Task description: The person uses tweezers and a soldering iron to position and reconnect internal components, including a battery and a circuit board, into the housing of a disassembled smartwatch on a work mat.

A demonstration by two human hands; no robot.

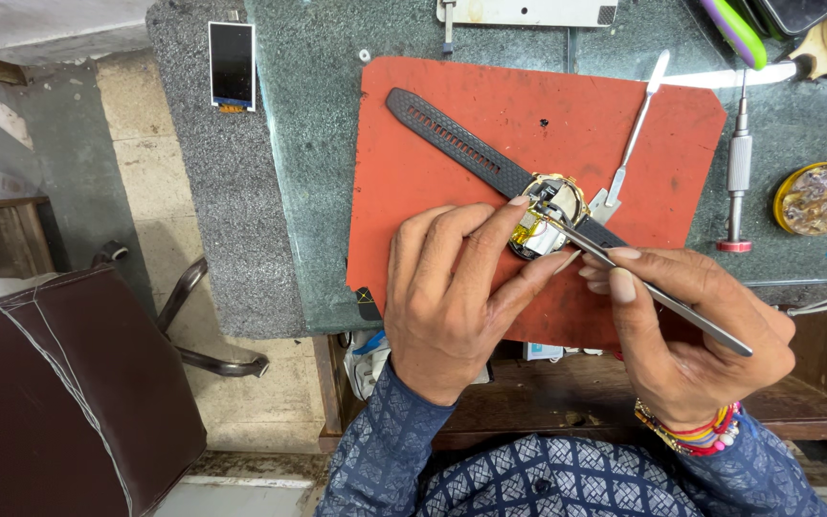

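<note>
Nearest you, your left hand [447,297] pins the watch [547,222] down on the red mat [490,124]: fingers closed on the case, index tip on its top rim, thumb against the near side. Your right hand [691,330] pinches the tweezers [653,292] near mid-shaft, fingers closed around them, tips reaching into the open case back. Beaded bracelets [696,436] sit on that wrist.

The watch lies face down at mat centre, back off, with a yellow part and metal innards showing. Judgement: it is light, the case stiff, the inside small and fragile, so hold it by the case rim and the lugs, never by the exposed parts. The strap [452,134] looks like soft rubber, perforated, running up-left across the mat; it will flex and gives no firm hold. The tweezers are thin, stiff steel, likely slippery, so grip them where you do now.

Just beyond the watch, a flat pry tool [636,134] lies on the mat, its end just beside the case. To the right, off the mat on the tabletop [318,144], lie a small screwdriver [739,163] and a round tin [817,198]. Far left, on a grey pad, a small screen panel [232,64]. At the top edge, a metal tool [528,11] and a green-purple handle [734,29].
</note>
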